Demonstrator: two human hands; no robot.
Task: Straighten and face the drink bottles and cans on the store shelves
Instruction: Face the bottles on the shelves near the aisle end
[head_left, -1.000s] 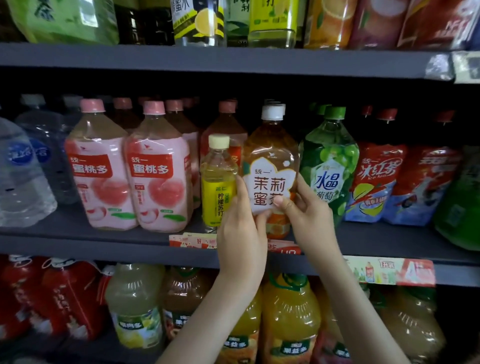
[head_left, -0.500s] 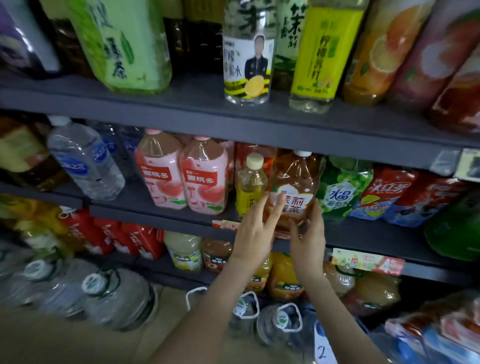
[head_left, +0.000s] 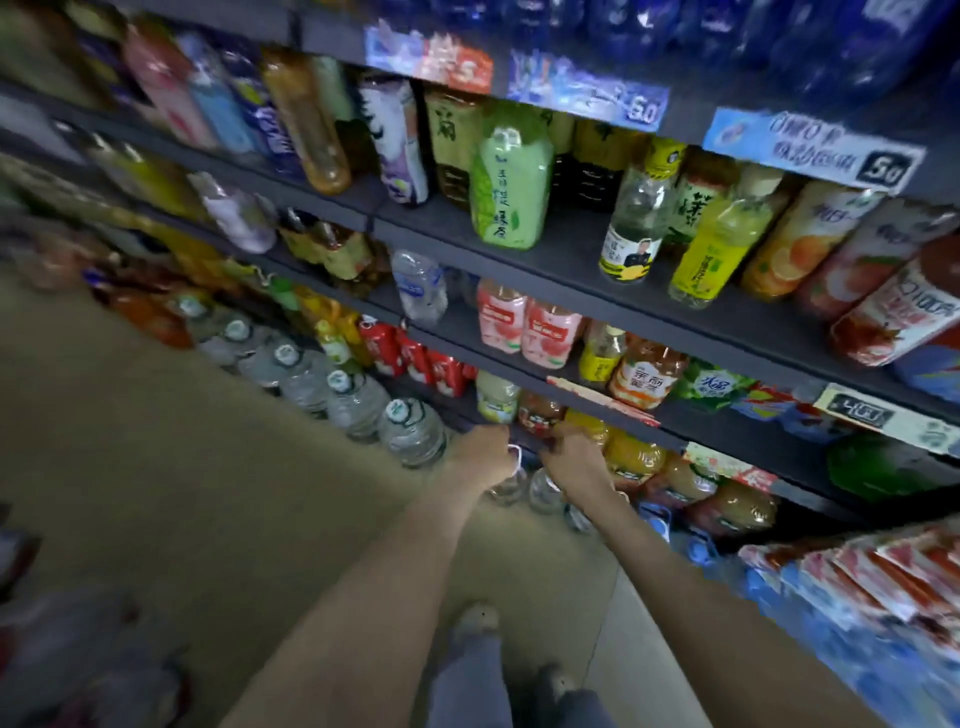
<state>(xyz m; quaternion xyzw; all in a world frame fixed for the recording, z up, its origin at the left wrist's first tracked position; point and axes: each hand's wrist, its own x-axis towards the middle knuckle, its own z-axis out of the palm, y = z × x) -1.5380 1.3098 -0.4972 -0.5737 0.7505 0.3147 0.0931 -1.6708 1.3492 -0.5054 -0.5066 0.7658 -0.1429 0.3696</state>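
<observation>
Both left hand (head_left: 483, 453) and right hand (head_left: 574, 460) hover near dark-red drink bottle (head_left: 538, 414).

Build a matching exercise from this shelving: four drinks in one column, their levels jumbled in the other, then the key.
Things
1. green tea bottle
2. peach bottles
3. water jugs
4. red cartons

Places
A. floor, in a row along the shelving
B. lowest shelf
C. second shelf from the bottom
D. third shelf from the bottom

Pairs: 1-D, 2-C, 3-A, 4-B
</observation>
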